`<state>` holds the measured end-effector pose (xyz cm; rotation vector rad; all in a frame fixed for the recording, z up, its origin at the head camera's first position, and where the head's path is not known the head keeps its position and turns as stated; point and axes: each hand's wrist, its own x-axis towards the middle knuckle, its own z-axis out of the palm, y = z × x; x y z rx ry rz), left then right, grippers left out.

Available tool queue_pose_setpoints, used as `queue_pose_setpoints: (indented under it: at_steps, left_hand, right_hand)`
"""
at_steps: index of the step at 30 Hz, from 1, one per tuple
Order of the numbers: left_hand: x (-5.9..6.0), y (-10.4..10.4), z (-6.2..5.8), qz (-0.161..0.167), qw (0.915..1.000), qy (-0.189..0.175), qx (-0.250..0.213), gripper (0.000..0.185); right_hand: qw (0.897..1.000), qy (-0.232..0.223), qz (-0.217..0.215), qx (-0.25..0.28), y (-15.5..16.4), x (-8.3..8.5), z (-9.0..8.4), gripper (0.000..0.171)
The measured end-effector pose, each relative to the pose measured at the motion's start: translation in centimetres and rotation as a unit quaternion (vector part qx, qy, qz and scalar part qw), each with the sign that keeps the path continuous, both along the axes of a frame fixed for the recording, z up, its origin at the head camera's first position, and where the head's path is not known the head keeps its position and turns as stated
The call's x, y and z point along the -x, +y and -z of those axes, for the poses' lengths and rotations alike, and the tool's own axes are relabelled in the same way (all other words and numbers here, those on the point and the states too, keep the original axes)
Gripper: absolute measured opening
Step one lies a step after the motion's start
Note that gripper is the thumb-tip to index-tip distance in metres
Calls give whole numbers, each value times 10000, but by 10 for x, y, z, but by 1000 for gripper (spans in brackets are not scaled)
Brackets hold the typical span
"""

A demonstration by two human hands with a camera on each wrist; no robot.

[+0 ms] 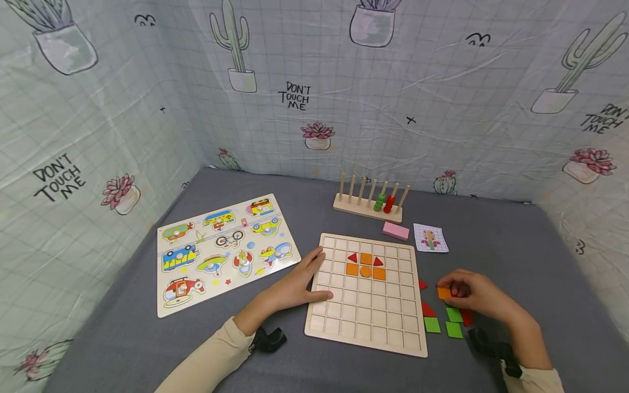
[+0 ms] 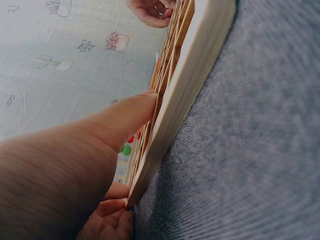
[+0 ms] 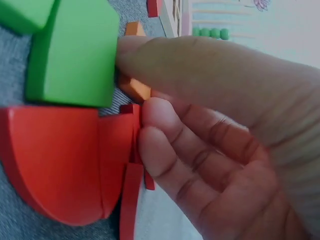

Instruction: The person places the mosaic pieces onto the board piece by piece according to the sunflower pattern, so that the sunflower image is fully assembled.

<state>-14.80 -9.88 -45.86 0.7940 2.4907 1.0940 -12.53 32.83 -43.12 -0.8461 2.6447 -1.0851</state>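
Observation:
My right hand [image 1: 474,292] pinches an orange square tile [image 1: 444,293] between thumb and fingers, right of the gridded wooden board [image 1: 354,316]. In the right wrist view the thumb partly covers this orange tile [image 3: 136,91]. My left hand [image 1: 297,281] rests at the board's left edge, its thumb [image 2: 132,110] on the rim and its fingers spread along the side. Orange squares [image 1: 366,258], an orange circle [image 1: 366,271] and two red triangles [image 1: 378,261] lie in the board's upper cells. Green squares [image 1: 432,325] and red pieces [image 1: 428,310] lie near my right hand.
A picture card [image 1: 431,238] and a pink block [image 1: 395,231] lie behind the board. Farther back stands a wooden peg rack [image 1: 367,208] with green and red beads. The vehicle puzzle board [image 1: 226,254] lies to the left. Printed cloth [image 1: 275,131] encloses the table.

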Motion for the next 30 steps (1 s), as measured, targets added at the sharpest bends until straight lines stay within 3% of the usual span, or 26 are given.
queue_pose_setpoints:
  at_steps: [13, 23, 30]
  left_hand:
    - [1, 0, 1, -3, 10000, -5, 25, 94]
    - [0, -1, 1, -9, 10000, -76, -9, 94]
    - [0, 0, 0, -33, 10000, -81, 6, 94]
  right_hand:
    - [9984, 463, -128, 283, -17, 1, 2, 28]
    - [9978, 274, -471, 369, -42, 9, -2, 26]
    - [9946, -139, -896, 514, -63, 16, -2, 25]
